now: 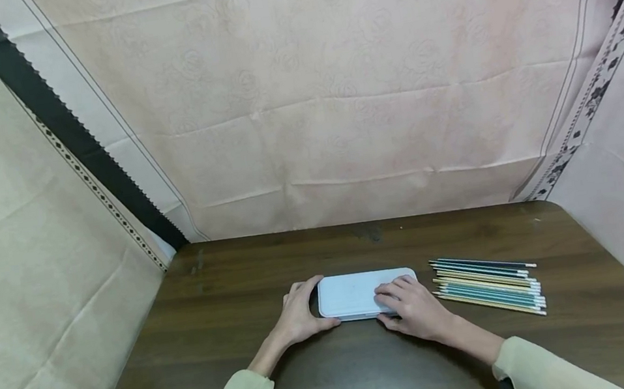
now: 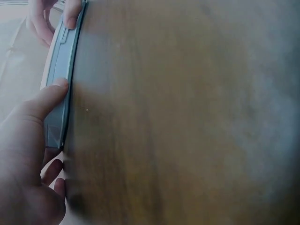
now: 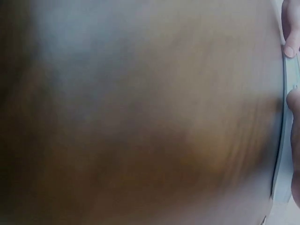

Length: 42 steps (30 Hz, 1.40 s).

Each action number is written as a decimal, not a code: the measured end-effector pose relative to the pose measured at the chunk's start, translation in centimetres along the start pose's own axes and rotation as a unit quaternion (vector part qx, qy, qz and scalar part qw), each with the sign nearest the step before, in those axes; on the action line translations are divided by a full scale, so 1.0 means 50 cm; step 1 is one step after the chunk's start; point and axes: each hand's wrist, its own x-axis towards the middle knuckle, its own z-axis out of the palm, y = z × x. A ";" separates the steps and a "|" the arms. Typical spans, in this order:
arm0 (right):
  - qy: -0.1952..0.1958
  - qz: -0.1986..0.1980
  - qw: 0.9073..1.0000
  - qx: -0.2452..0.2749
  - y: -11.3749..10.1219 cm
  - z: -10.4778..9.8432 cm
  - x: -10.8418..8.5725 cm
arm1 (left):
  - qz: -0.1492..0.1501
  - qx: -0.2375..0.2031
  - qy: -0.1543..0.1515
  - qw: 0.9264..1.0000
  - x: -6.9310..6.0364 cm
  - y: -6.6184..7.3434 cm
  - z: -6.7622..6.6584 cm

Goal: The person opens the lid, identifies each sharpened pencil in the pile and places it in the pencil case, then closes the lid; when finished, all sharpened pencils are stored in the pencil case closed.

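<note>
A flat, pale blue-white pencil case (image 1: 349, 293) lies on the table with its lid down. My left hand (image 1: 297, 315) holds its left end, thumb along the front side and fingers round the far corner. In the left wrist view, the left thumb (image 2: 49, 96) presses the case's front side (image 2: 61, 61), where a small catch shows. At the right part of the case is my right hand (image 1: 416, 309), its bent fingers on the lid and its thumb at the front edge. The case's inside is hidden.
Several pencils (image 1: 490, 286), dark, teal and pale yellow with white ends, lie side by side to the right of the case. The brown wooden table (image 1: 371, 371) is bordered by pale cloth (image 1: 337, 119) at the back and sides.
</note>
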 end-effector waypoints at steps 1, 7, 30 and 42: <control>0.005 -0.025 0.999 -0.020 0.000 0.002 0.001 | 0.001 -0.001 0.002 1.000 -0.001 0.000 0.001; -0.026 -0.120 0.980 -0.155 0.000 -0.003 0.015 | -0.002 -0.016 0.013 1.000 -0.005 -0.005 0.006; -0.049 0.003 0.999 0.019 0.057 -0.095 0.049 | -0.029 -0.042 0.024 0.998 -0.011 -0.011 0.010; -0.031 0.136 0.986 0.090 0.110 -0.137 0.057 | -0.041 -0.039 0.017 0.998 -0.015 -0.008 0.008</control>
